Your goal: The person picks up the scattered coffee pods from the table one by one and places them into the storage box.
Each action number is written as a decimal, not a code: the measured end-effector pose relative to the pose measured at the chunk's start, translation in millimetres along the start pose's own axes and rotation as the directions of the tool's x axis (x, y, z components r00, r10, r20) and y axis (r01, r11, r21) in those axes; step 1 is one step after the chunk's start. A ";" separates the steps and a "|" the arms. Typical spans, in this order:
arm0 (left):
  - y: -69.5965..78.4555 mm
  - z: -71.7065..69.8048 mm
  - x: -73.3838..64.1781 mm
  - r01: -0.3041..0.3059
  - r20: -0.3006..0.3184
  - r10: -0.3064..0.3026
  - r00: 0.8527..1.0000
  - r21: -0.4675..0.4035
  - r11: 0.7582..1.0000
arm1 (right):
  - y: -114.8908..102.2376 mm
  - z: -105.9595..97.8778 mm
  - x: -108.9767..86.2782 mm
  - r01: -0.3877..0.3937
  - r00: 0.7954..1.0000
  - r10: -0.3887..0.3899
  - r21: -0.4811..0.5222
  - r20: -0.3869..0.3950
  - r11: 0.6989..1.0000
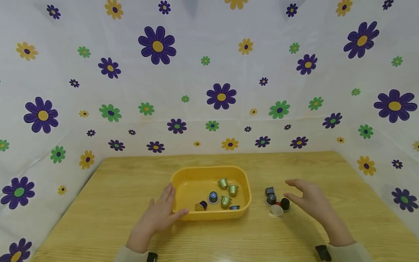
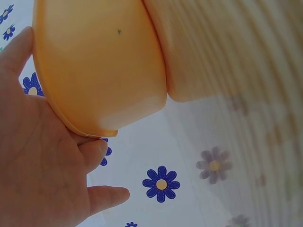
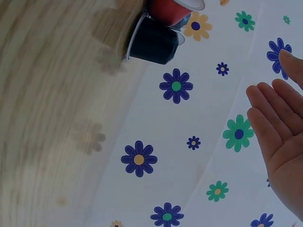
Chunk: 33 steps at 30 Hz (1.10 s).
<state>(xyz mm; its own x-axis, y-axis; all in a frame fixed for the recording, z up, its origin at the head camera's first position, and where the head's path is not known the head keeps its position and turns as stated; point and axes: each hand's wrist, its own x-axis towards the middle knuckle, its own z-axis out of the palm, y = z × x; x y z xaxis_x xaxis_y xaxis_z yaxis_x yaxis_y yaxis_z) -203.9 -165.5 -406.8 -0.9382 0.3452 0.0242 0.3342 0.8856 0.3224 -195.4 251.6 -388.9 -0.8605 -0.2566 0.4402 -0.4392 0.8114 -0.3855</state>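
Observation:
My left hand [image 1: 161,213] rests against the left end of a yellow plastic tub [image 1: 214,215], its fingers along the rim and the thumb over the near side. In the left wrist view the fingers lie along the edge of the tub [image 2: 99,71]. Inside are several coffee capsules: green ones such as a green capsule [image 1: 226,201], a blue capsule [image 1: 213,197] and a purple capsule [image 1: 203,205]. To the right, my right hand [image 1: 309,200] hovers beside a small pile of capsules, fingers loosely extended and holding nothing. The pile includes a black capsule [image 1: 285,204] and a red capsule [image 3: 169,10].
A light wood table [image 1: 131,189] carries the tub and the pile. Behind and at both sides hangs a white cloth [image 1: 193,76] printed with purple, green and yellow flowers. A capsule with a pale lid [image 1: 276,210] lies at the near edge of the pile.

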 end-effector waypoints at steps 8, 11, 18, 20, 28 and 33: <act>0.6 1.9 -0.4 0.003 0.007 -0.003 1.000 -0.006 1.000 | 10.7 5.8 -2.4 -0.072 0.993 0.070 0.015 0.092 0.997; 1.4 1.8 -1.4 0.006 0.013 -0.006 1.000 -0.006 1.000 | 12.7 5.8 -2.8 -0.083 0.990 0.080 0.025 0.113 0.996; 2.3 2.1 -1.5 -0.004 0.005 0.004 1.000 -0.017 1.000 | 15.5 5.7 -2.7 -0.089 0.987 0.084 0.027 0.138 0.996; 2.0 2.0 -1.2 -0.008 0.004 0.008 1.000 -0.010 1.000 | 15.7 5.7 -2.2 -0.088 0.986 0.084 0.023 0.143 0.996; 1.4 -0.3 -0.2 0.002 0.005 -0.002 1.000 -0.008 1.000 | 14.3 6.5 0.2 -0.071 0.988 0.066 0.027 0.137 0.997; 1.6 0.2 0.2 -0.006 -0.002 0.006 1.000 0.004 1.000 | 16.3 6.6 -0.4 -0.087 0.983 0.080 0.034 0.165 0.996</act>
<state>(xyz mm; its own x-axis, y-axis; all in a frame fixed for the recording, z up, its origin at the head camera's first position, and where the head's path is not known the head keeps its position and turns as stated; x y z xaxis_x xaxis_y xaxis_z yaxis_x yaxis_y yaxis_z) -203.5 -164.0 -406.5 -0.9363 0.3500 0.0278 0.3402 0.8849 0.3181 -203.9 261.5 -400.7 -0.9236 -0.2743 0.2679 -0.3717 0.8121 -0.4499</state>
